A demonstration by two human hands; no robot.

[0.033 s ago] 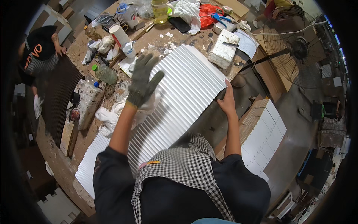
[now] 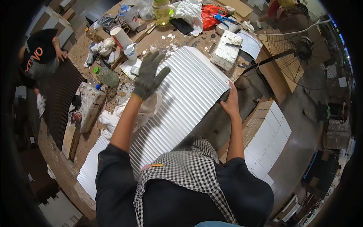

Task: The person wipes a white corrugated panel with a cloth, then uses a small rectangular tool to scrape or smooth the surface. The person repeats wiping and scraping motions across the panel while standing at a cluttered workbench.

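Note:
A long white ridged sheet (image 2: pixel 177 89), like narrow strips lying side by side, runs diagonally across the table in front of me. Whether it is one piece or many I cannot tell. Over its left edge is my left hand (image 2: pixel 148 75) in a grey-green glove, fingers spread and nothing held. Whether its palm touches the sheet is unclear. My bare right hand (image 2: pixel 231 102) grips the sheet's right corner, fingers at the end and thumb apart on the near side. Crumpled white plastic (image 2: pixel 149 109) lies beneath my left forearm, against the sheet.
A white foam block (image 2: pixel 227 49) stands beyond the sheet, near a large fan (image 2: pixel 298 49). Jars, cups and a green-capped bottle (image 2: pixel 107 75) crowd the table's left. A co-worker (image 2: pixel 41 56) stands far left by a dark ridged sheet (image 2: pixel 62 102). White-topped stacked boards (image 2: pixel 268 132) are at right.
My gloved left hand has shifted slightly to the right and away from me. My right hand stays at the sheet's corner. The co-worker's white-gloved hand has moved a little.

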